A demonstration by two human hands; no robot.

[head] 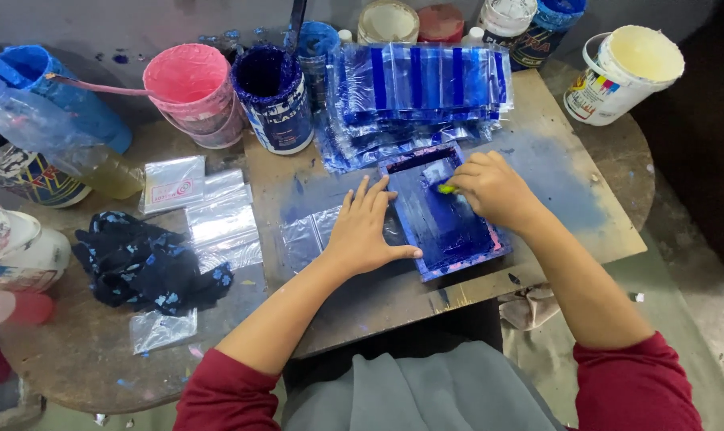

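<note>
The paint-stained desk (537,120) carried a small blue screen frame (446,219). The left hand (366,231) lay flat and open, pinning its stiff, likely slippery edge. The right hand (493,190) was closed on a small yellow squeegee (446,189).

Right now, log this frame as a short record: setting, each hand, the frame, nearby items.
Setting: paint-stained board on a round table
Left hand: flat, pressing the left edge of the blue screen frame
Right hand: fingers closed on a small yellow-green tool inside the frame
Behind frame: stack of blue-striped plastic bags
Left side: clear bags, dark spotted cloth
Back row: pink tub, blue ink can, white tub
</note>
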